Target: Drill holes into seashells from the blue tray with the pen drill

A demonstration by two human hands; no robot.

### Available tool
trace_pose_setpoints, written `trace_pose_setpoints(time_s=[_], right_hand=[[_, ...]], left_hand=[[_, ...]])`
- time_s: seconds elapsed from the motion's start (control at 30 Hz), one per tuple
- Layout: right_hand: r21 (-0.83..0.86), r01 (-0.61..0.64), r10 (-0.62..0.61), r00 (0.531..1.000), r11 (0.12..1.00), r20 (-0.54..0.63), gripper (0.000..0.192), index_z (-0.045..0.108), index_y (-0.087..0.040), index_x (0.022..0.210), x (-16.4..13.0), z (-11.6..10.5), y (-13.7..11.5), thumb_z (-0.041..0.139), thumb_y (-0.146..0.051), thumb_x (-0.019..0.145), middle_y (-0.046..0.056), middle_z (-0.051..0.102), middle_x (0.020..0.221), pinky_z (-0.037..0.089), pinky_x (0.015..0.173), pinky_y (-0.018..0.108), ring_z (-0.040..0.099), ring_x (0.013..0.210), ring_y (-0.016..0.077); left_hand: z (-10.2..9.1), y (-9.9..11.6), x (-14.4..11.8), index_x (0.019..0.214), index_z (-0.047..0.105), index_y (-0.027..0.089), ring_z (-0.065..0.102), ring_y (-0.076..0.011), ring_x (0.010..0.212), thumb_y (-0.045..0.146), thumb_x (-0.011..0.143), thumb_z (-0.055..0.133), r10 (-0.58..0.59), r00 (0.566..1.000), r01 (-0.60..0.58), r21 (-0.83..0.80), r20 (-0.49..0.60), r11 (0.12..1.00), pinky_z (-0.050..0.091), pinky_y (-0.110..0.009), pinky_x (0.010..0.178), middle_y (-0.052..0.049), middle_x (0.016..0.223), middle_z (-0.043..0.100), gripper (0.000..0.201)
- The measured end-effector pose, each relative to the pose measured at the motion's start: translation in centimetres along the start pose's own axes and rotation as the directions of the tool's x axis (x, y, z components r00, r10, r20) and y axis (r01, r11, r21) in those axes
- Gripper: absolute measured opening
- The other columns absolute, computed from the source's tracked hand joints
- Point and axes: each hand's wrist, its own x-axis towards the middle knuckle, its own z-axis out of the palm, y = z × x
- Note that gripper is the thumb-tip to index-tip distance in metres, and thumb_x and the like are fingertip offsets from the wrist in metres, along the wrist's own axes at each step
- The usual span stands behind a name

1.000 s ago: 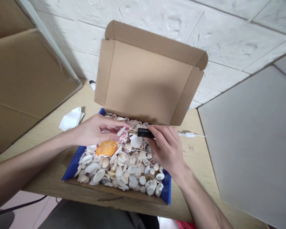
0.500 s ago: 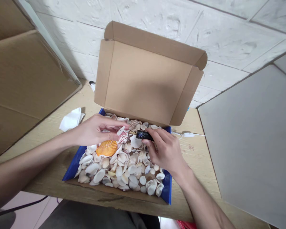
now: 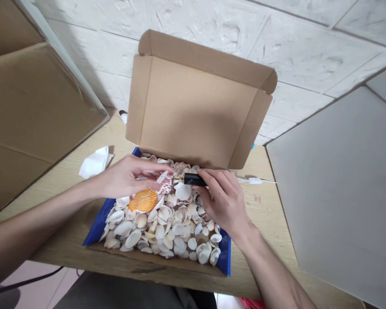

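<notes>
Left fingers (image 3: 156, 166) pinch a speckled shell (image 3: 166, 187); right fingers (image 3: 211, 181) grip a black tool (image 3: 192, 179), long axis pointing left toward it.

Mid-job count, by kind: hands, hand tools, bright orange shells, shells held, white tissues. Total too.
Hands: 2, left hand and right hand
Hand tools: 1, black tool
Bright orange shells: 1, orange shell
Shells held: 1, patterned shell
White tissues: 1, white tissue
Total: 6. The loose pale shells overlap too much to count.
</notes>
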Motion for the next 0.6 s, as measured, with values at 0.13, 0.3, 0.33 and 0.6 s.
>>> trace_pose_setpoints(time_s=[0.13, 0.3, 0.33, 0.6], right_hand=[[-0.002, 0.0, 0.0, 1.0, 1.0, 0.009, 0.028, 0.059, -0.012, 0.116, 0.0, 0.0, 0.0, 0.056, -0.018, 0.089, 0.012, 0.069, 0.102, 0.048, 0.075, 0.035, 0.06, 0.088, 0.0216], [0.035, -0.024, 0.02, 0.994, 0.999, 0.108, 0.029, 0.061, -0.007, 0.112, 0.1, 0.0, -0.2, 0.052, -0.026, 0.092, 0.01, 0.068, 0.086, 0.049, 0.065, 0.03, 0.06, 0.075, 0.0189], [0.04, -0.028, 0.023, 0.993, 0.999, 0.119, 0.029, 0.061, -0.007, 0.112, 0.1, 0.0, -0.3, 0.051, -0.026, 0.093, 0.01, 0.068, 0.085, 0.049, 0.064, 0.029, 0.061, 0.075, 0.0187], [0.013, -0.004, 0.003, 1.0, 1.0, 0.02, 0.028, 0.059, -0.01, 0.116, 0.0, 0.0, -0.1, 0.055, -0.019, 0.09, 0.012, 0.069, 0.101, 0.049, 0.073, 0.035, 0.06, 0.086, 0.0215]], left_hand=[[0.0, -0.1, 0.1, 0.119, 0.068, 0.01, 0.069, -0.0171, 0.082, 0.024, 0.082, 0.066, 0.02, 1.0, -0.02, 0.023, -0.003, 1.0, 0.055, -0.022, 0.074, -0.01, 0.103, 0.074, 0.039], [0.1, -0.1, 0.1, 0.117, 0.067, 0.006, 0.068, -0.0139, 0.077, 0.019, 0.082, 0.064, 0.019, 1.0, -0.019, -0.005, -0.022, 1.0, 0.055, -0.021, 0.073, -0.01, 0.102, 0.075, 0.037], [0.1, -0.1, 0.0, 0.117, 0.067, 0.006, 0.067, -0.0135, 0.077, 0.018, 0.082, 0.064, 0.02, 1.0, -0.02, -0.014, -0.024, 1.0, 0.055, -0.022, 0.073, -0.011, 0.102, 0.075, 0.037], [0.1, -1.1, 0.2, 0.116, 0.069, 0.01, 0.069, -0.0109, 0.076, 0.017, 0.08, 0.066, 0.126, 0.991, -0.127, -0.035, -0.034, 0.991, 0.055, -0.017, 0.071, -0.007, 0.1, 0.076, 0.036]])
